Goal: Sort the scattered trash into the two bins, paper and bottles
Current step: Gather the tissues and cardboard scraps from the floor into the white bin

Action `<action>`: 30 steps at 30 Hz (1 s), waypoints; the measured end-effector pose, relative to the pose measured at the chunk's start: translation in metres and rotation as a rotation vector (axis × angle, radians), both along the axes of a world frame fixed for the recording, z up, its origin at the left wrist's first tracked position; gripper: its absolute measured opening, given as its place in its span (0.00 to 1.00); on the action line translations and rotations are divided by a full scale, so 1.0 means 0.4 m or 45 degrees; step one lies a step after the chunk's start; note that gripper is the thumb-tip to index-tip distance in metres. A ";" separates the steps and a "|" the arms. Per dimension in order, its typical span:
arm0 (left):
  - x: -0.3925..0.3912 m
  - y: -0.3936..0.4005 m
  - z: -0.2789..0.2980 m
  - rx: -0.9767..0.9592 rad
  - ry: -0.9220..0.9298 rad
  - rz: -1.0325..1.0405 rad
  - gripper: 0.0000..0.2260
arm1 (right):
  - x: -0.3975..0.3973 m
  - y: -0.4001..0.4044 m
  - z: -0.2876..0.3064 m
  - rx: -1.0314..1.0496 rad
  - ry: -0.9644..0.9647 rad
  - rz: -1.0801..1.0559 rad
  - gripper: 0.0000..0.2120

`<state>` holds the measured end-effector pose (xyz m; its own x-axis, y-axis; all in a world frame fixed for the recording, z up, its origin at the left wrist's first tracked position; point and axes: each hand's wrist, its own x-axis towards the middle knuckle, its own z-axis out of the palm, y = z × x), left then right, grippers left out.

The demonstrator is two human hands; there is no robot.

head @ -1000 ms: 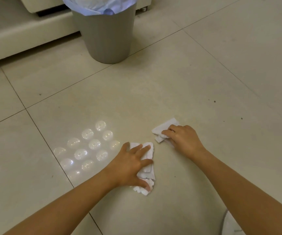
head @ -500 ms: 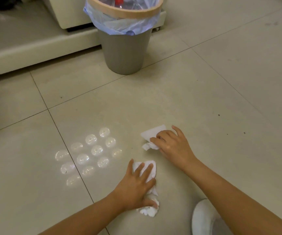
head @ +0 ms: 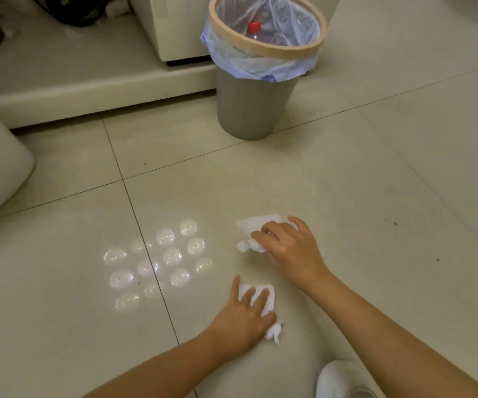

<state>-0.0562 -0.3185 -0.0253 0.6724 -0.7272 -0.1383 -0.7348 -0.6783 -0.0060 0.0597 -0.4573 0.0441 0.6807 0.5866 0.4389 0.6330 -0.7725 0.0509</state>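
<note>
Both grips hold crumpled paper on the floor.
Left hand (head: pixel 243 317) curls its grip over one white paper wad (head: pixel 263 300); right hand (head: pixel 289 248), just beyond it, pinches another tissue (head: pixel 256 225). Farther ahead stands a grey bin (head: pixel 249 110) with a red-capped bottle (head: pixel 254 28) inside.

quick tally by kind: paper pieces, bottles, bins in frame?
Paper pieces: 2, one under the left hand at, one gripped by the right hand at
Bottles: 1, red-capped, inside the bin
Bins: 1
Total: 4
</note>
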 end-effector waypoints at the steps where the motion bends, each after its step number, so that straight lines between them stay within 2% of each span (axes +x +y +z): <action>1: 0.007 0.008 -0.002 -0.033 -0.046 0.003 0.17 | 0.001 0.006 0.003 0.004 -0.012 0.017 0.13; 3: 0.034 0.033 0.005 -0.138 -0.119 0.066 0.16 | 0.008 0.016 0.011 0.012 -0.047 0.057 0.12; 5: 0.074 0.077 0.030 -0.253 -0.167 0.254 0.14 | 0.022 0.034 0.030 0.024 -0.101 0.094 0.12; 9: 0.141 0.216 0.125 -0.447 -0.190 0.660 0.21 | 0.058 0.097 0.089 0.056 -0.196 0.172 0.14; 14: 0.159 0.409 0.267 -0.408 -0.331 0.946 0.21 | 0.101 0.251 0.180 0.127 -0.258 0.298 0.17; 20: 0.124 0.648 0.442 -0.383 -0.567 1.122 0.18 | 0.120 0.498 0.334 0.182 -0.267 0.604 0.17; 23: 0.099 0.769 0.549 -0.376 -0.721 1.206 0.15 | 0.122 0.635 0.408 0.188 -0.311 0.740 0.17; 26: 0.075 0.878 0.647 -0.363 -0.854 1.294 0.15 | 0.118 0.778 0.476 0.236 -0.382 0.836 0.19; 30: 0.080 1.010 0.721 -0.363 -0.885 1.454 0.15 | 0.113 0.968 0.562 0.346 -0.411 0.911 0.17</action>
<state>-0.0242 0.0855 0.2632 0.7811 0.3285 0.5311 0.3271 -0.9397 0.1003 0.1049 -0.0701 0.2690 -0.0004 0.6755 0.7374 0.9622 -0.2005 0.1841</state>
